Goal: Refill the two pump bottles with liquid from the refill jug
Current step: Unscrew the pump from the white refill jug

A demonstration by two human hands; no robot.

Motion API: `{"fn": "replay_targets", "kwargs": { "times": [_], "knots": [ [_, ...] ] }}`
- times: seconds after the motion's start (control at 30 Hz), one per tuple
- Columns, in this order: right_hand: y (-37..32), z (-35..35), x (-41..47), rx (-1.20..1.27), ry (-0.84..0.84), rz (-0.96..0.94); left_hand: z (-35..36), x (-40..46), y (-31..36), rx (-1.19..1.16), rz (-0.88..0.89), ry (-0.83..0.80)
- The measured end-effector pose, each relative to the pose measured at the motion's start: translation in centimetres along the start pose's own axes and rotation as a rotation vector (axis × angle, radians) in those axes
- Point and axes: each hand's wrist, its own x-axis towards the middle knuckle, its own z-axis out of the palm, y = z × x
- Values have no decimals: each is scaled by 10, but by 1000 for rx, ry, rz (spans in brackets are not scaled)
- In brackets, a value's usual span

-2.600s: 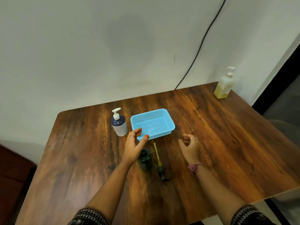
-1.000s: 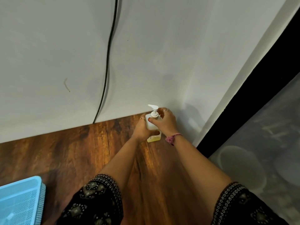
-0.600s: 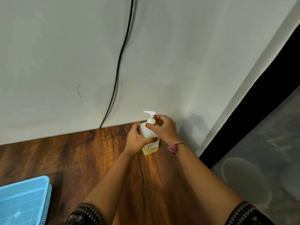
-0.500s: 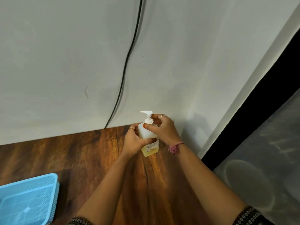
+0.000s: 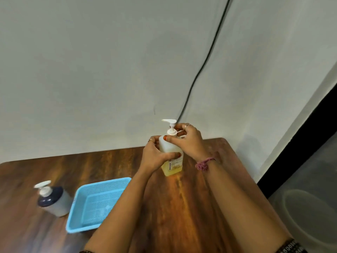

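Note:
A translucent pump bottle (image 5: 171, 161) with yellow liquid in its lower part is lifted just above the wooden table (image 5: 182, 207). My left hand (image 5: 155, 156) grips its body from the left. My right hand (image 5: 187, 141) pinches the white collar under the pump head. A second pump bottle (image 5: 52, 199), dark blue on top with a white pump, stands at the left. The small dark bottle and its loose pump from earlier are out of view.
A light blue mesh basket (image 5: 80, 216) lies between the two bottles, partly under my left forearm. A black cable (image 5: 200, 70) runs down the white wall behind the table. The table's right edge drops to a grey floor with a round pale object (image 5: 310, 216).
Both hands reached the yellow bottle at the far right corner, took hold of it and brought it left toward the table's middle. The view swung left, so the basket and blue bottle reappear.

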Motion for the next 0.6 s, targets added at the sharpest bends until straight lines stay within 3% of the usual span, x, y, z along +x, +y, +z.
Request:
{"fn": "replay_targets", "kwargs": {
  "times": [0.27, 0.6],
  "knots": [
    [-92, 74, -49, 59, 38, -10, -120, -47, -4, 44, 58, -17],
    [-193, 143, -88, 9, 37, -173, -246, -89, 6, 84, 165, 47]
  ]
}}
